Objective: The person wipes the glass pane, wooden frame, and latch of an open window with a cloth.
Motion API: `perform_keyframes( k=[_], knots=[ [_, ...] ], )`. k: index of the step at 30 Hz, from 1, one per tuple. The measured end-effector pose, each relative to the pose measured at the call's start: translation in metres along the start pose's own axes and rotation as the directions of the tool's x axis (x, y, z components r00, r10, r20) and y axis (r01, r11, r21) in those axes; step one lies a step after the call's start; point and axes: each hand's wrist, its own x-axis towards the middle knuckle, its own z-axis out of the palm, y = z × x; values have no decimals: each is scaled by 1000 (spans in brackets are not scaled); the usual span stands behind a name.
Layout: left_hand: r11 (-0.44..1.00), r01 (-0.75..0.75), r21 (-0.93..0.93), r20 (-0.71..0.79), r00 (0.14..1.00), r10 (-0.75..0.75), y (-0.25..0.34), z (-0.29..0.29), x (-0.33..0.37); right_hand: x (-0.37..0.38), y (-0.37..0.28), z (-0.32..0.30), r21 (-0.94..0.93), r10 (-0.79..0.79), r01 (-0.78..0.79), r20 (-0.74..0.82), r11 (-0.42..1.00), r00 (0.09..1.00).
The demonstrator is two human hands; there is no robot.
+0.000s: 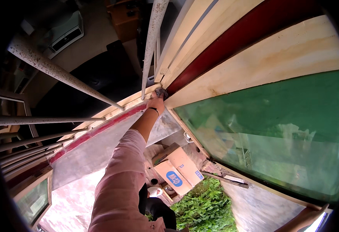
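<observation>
My left hand [156,101] reaches up the middle, closed on a crumpled dark grey rag [161,92]. It presses the rag into the corner where the barred sill [117,115] meets the cream and dark red window frame [212,42]. A pink sleeve covers most of that arm, and a thin dark band circles the wrist. To the right, an open window sash [190,131] with a wooden edge holds green reflecting glass [270,127]. At the lower right my right hand [309,217] grips the outer corner of this sash; part of its fingers is hidden.
Rusty white metal bars [71,81] cross the left side, before a dark room with a white appliance [67,33]. Another small sash [32,199] stands at the lower left. Below lie an opened cardboard box [187,166], a white cup-like thing [154,191] and leafy green plants [206,205].
</observation>
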Motion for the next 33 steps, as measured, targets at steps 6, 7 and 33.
perform_keyframes(
  k=[6,7,33],
  knots=[
    [972,-191,141,273,951,147,13,-27,7,-49,-33,34,237,-23,10,51,971,998],
    [967,-164,193,311,945,99,19,-30,9,-56,-40,39,270,-17,-1,63,963,998],
    [949,-91,303,381,924,-33,14,-19,13,30,16,-8,198,133,-140,47,970,990]
  ],
)
